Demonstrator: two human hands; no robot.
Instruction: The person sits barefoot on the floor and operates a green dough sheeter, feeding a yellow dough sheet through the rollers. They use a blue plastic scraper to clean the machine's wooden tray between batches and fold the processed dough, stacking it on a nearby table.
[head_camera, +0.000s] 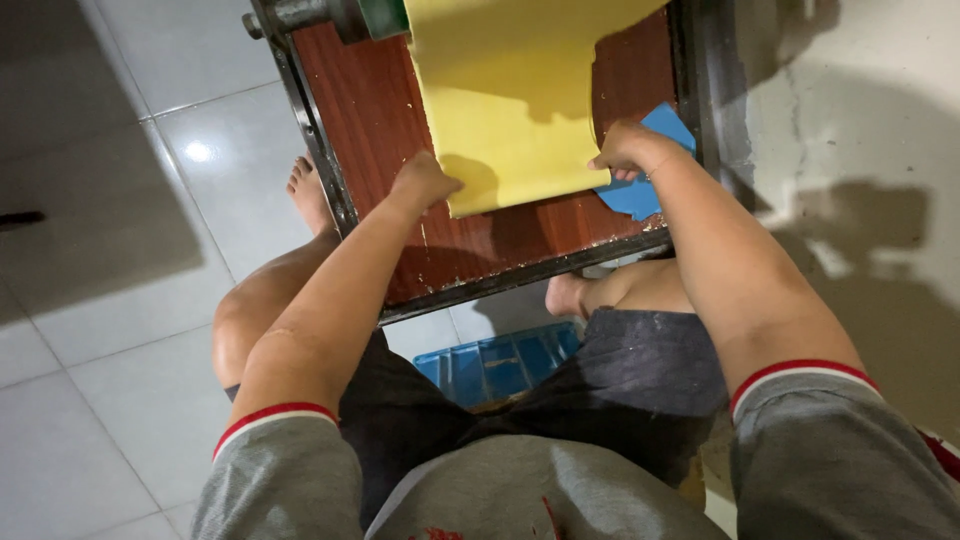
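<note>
view from a head camera, looking down at a seated person's lap and two bare arms reaching fwd to a small table.

the yellow sheet (510, 110) lies flat on the reddish-brown wooden table top (370, 110), w/ its long axis running away from the person, from the near edge by the hands to the far end, where it goes out of the picture near a metal roller w/ a green part (345, 15). its near edge sits between the two hands, roughly level w/ the knuckles.

left hand (425, 182) is at the sheet's near left corner, fingers curled together into a loose fist; it touches or nearly touches the edge, but i cannot tell if it pinches the sheet. right hand (632, 150) is at the near right side, fingers bent down and close together, pressing where the sheet's right edge meets a blue sheet (640, 195) that pokes out beside and under it. whether the fingers clamp the yellow or the blue piece can't be told. both hands are about equally near the sheet; the right one sits a bit farther up the table.

the table has a dark metal frame (520, 275) w/ chipped wood along the near edge. below it, between the knees, a blue plastic crate (500, 365) stands on the white tile floor (120, 300). a bare foot (308, 190) rests left of the table. the person wears a grey shirt w/ red-trimmed sleeves and dark shorts.
</note>
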